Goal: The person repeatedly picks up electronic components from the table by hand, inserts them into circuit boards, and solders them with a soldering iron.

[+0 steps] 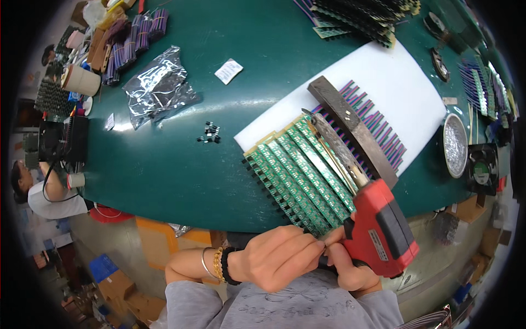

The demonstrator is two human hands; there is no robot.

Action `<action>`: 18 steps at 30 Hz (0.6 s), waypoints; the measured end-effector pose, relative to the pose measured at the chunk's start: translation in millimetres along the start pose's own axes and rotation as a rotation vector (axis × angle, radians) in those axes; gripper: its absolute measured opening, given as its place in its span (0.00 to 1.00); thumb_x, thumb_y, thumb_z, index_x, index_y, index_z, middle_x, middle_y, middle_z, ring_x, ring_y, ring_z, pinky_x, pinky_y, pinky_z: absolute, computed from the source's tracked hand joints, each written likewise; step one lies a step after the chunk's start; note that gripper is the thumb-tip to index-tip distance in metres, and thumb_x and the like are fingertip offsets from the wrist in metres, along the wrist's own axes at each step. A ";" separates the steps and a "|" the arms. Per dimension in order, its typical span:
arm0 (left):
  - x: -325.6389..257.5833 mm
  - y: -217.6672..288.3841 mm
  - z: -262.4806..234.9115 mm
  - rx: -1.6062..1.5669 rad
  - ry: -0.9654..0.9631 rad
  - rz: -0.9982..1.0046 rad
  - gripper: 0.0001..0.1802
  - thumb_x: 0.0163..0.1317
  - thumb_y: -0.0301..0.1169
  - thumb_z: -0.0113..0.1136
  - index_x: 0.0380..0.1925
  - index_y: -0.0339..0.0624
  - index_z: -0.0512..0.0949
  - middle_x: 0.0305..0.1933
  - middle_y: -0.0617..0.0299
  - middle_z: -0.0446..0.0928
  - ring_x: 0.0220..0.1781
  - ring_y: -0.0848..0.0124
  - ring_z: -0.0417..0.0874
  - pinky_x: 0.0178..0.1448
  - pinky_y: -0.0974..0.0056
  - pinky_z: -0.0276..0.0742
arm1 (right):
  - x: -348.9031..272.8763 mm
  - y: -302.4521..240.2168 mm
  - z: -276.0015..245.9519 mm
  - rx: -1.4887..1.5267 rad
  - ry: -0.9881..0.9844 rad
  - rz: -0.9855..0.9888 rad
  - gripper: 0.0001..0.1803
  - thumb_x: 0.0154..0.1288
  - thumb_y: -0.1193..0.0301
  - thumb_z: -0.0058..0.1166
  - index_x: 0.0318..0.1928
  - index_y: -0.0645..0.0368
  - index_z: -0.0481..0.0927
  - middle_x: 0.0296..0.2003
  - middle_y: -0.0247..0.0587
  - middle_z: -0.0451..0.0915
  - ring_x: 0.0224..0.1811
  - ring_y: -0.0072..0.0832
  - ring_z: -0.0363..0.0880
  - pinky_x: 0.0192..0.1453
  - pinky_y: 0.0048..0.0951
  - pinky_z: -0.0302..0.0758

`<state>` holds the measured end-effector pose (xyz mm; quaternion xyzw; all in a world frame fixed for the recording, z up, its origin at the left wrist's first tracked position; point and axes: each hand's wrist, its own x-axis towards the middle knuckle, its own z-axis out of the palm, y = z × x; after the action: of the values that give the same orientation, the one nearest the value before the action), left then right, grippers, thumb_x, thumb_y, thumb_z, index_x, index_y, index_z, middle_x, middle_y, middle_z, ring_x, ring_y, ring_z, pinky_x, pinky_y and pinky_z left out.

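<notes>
The panel of green circuit strips (293, 178) lies just ahead of my grip, its strips running from far left down to near right, so its near end sits just beyond my fingertips. My left hand (279, 257) is drawn in close, finger and thumb tips pinched together; I cannot tell whether anything small is between them. My right hand (350, 268) meets it there, fingers curled, up against the red tool (378, 230); its hold on the handle is hidden, so I cannot tell how firmly it grips, if at all. Both hands are about equally near the panel's close corner.

The tool's metal nozzle (359, 175) points away from me and leftward, roughly along the strips, over the panel's right side. Beyond it a dark metal bar (350, 120) lies across coloured wires (378, 123) that fan out to the right on the white board (405, 82).

Farther left on the green table (164, 170) lie small black parts (209, 133) and a silvery bag (161, 90); a round bowl (455, 145) stands off to the right.
</notes>
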<state>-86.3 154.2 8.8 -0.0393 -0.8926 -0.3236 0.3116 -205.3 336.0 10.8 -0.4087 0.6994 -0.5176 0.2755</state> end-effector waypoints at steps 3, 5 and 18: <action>9.4 -16.6 -18.9 0.048 0.029 -0.094 0.15 0.45 0.19 0.74 0.35 0.39 0.84 0.30 0.60 0.82 0.29 0.63 0.83 0.36 0.63 0.81 | -2.7 6.9 -7.2 0.115 -0.023 0.000 0.23 0.71 0.59 0.52 0.50 0.71 0.76 0.31 0.47 0.84 0.27 0.30 0.81 0.34 0.29 0.79; 16.0 -39.7 -35.4 0.123 0.045 -0.250 0.15 0.44 0.16 0.72 0.33 0.39 0.83 0.27 0.62 0.80 0.26 0.64 0.79 0.30 0.63 0.75 | -5.3 11.1 -19.0 0.252 -0.077 0.034 0.28 0.73 0.53 0.50 0.50 0.72 0.77 0.32 0.48 0.84 0.26 0.31 0.80 0.33 0.29 0.78; 21.4 -103.0 -42.9 0.059 0.042 -0.335 0.11 0.51 0.16 0.71 0.33 0.38 0.81 0.24 0.62 0.76 0.25 0.67 0.77 0.28 0.64 0.72 | -68.3 69.8 2.2 0.530 0.169 -0.027 0.47 0.62 0.22 0.49 0.27 0.62 0.75 0.15 0.32 0.73 0.15 0.28 0.75 0.23 0.29 0.75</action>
<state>-108.7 44.5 -10.2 0.1257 -0.8891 -0.3455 0.2727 -188.3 402.5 -58.7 -0.2868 0.5546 -0.7184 0.3066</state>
